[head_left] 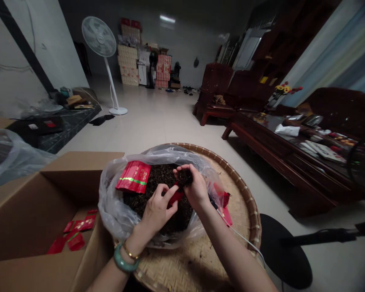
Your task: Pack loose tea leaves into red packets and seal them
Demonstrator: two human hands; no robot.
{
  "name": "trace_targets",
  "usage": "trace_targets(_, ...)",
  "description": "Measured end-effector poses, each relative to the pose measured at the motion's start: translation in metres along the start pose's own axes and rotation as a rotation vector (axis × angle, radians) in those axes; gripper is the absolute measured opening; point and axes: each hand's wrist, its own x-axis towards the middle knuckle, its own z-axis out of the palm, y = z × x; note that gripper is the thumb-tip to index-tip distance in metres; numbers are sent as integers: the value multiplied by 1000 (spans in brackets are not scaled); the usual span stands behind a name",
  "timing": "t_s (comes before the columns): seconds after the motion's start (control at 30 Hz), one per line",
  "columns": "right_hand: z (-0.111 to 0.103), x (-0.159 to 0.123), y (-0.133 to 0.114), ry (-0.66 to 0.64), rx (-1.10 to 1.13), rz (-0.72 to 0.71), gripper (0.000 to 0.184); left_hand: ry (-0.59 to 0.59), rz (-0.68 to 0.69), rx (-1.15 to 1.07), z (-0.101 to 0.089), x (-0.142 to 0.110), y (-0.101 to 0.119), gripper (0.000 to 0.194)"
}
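My left hand (156, 209) pinches a small red packet (175, 197) above a clear plastic bag (112, 202) full of dark loose tea leaves (158, 178). My right hand (193, 184) is closed on a clump of those leaves right over the packet's mouth. A stack of red packets with a green stripe (134, 176) lies on the leaves at the bag's left side. The bag rests on a round woven bamboo tray (246, 202). More red packets (226, 215) lie on the tray to the right of my right wrist.
An open cardboard box (33, 202) at the left holds several red packets (76, 233). A dark wooden table (295, 154) and chairs stand at the right, a round black base (287, 255) near my right arm. A white standing fan (105, 61) and stacked cartons (134, 61) are at the back.
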Motion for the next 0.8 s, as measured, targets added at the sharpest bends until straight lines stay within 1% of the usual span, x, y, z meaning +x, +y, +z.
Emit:
trace_targets(0.1,-2,1,2,-22,-75,-17,25,-57,25,36,-7,6,-1,42)
trace_targets(0.2,-3,1,2,-25,-130,-18,24,-112,99,90,-17,12,-3,42)
trace_targets(0.37,-3,3,3,-58,-193,-24,23,-182,202,135,-32,22,-8,33)
trace_targets(0.43,-4,4,4,-82,-232,-40,25,-161,250,146,-37,24,-11,30)
trace_targets(0.53,-5,5,4,-114,-325,-85,29,-81,346,167,-41,28,-16,22)
trace_targets(0.67,-7,4,0,-159,-535,-152,36,11,476,155,-41,31,-22,16)
trace_targets(0.8,-9,0,-5,-212,-693,-129,44,39,530,144,-41,32,-24,15)
